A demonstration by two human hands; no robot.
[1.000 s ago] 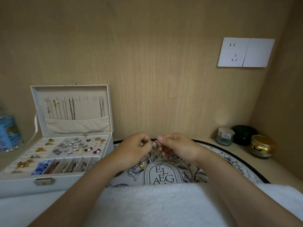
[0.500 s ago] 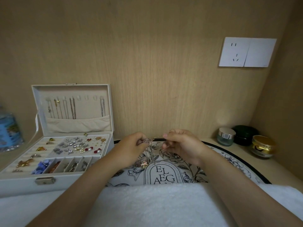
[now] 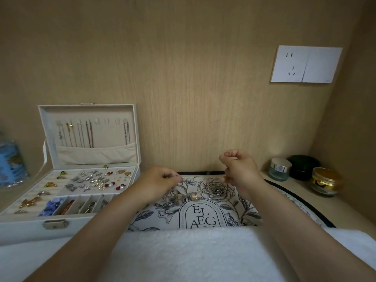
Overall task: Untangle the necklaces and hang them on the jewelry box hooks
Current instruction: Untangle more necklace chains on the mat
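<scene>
Now the two hands have drawn apart from where they met half a second ago. The left hand point(image 3: 160, 181) stays low, its fingers curled and pinching the fine chain of the necklace point(image 3: 194, 196). The right hand point(image 3: 239, 169) has risen up and to the right, with thumb and forefinger pinched on the other end, though the strand there is too thin to trace. The pendant sags between and below the hands, over the floral mat point(image 3: 203, 216).

Bare wall stands beyond both hands. Left of the left hand is the open jewelry box point(image 3: 89, 220), whose lid hooks point(image 3: 105, 121) partly carry chains. Right of the right hand three jars point(image 3: 280, 168) sit in the corner. A white towel point(image 3: 183, 255) lies under the forearms.
</scene>
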